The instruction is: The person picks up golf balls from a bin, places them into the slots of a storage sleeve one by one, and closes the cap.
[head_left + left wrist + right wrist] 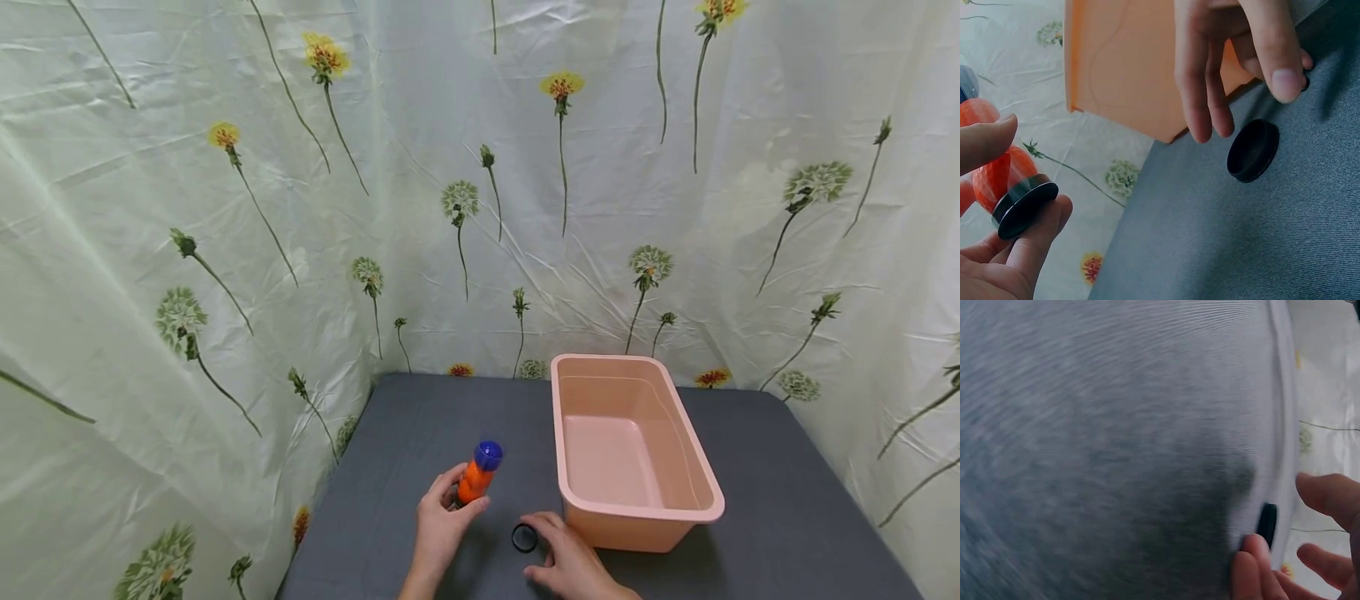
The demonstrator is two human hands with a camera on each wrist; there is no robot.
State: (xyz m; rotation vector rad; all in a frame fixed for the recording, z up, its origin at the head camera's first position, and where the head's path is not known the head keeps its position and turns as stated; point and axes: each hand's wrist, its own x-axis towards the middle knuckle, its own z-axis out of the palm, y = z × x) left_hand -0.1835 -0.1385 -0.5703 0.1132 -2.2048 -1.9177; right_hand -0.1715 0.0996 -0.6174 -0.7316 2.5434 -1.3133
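My left hand point(441, 527) grips an orange bottle point(474, 483) with a blue top point(488, 455), held tilted above the table. In the left wrist view the bottle's orange, faceted body point(1007, 169) sits between thumb and fingers, its flat black base point(1025, 209) facing down. A round black cap point(524, 537) lies on the table, hollow side showing in the left wrist view. Beside it, my right hand point(566, 557) has its fingers spread, and they look slightly apart from the cap in the left wrist view. The right wrist view shows the dark cap point(1267, 525) partly hidden behind fingertips.
A pink plastic bin point(566, 450) stands on the right part of the grey cloth-covered table point(420, 417), right beside the right hand. A white curtain point(420, 317) printed with dandelions hangs behind the table and along its sides.
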